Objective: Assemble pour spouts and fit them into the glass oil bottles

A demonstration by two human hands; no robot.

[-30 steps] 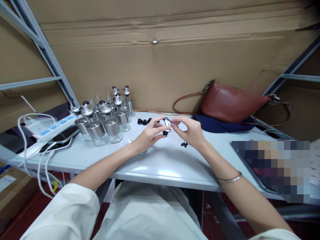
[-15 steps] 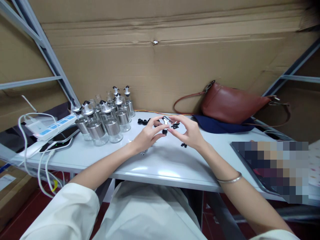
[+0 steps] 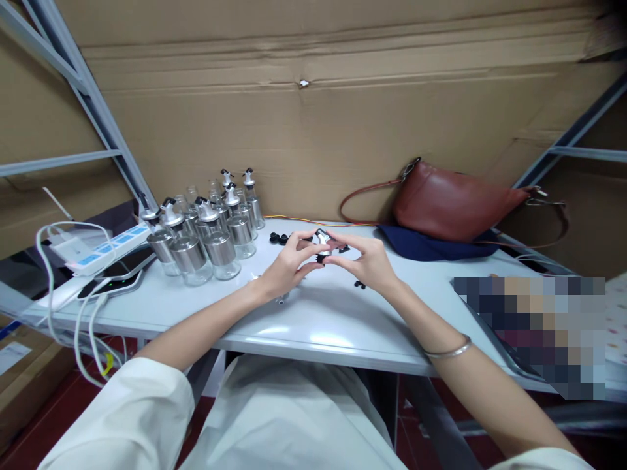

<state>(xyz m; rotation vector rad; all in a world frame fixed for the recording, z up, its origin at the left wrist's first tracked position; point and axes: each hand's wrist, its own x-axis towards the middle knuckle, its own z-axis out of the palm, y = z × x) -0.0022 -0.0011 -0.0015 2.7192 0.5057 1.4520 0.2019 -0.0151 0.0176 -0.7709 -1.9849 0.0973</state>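
Brown cardboard (image 3: pixel 313 143) backs the glossy white table (image 3: pixel 313 320) beneath a held pourer (image 3: pixel 322 239).

Glossy pale counter, crowded along its left side

Taking 12 o'clock as its far edge, the counter (image 3: pixel 318 320) carries steel-banded glass bottles (image 3: pixel 219 248) standing upright, close together, at 10. At 9 lies a dark flat device (image 3: pixel 122 282). Black caps (image 3: pixel 280 239) sit at 11; a thin red-and-yellow wire (image 3: pixel 313 220) runs along 12. Blue cloth (image 3: pixel 431 247) spreads at 2, a dark-edged flat item (image 3: pixel 509 352), mostly blurred, at 4. Small black pieces (image 3: pixel 361 284) lie near the middle, toward 1.
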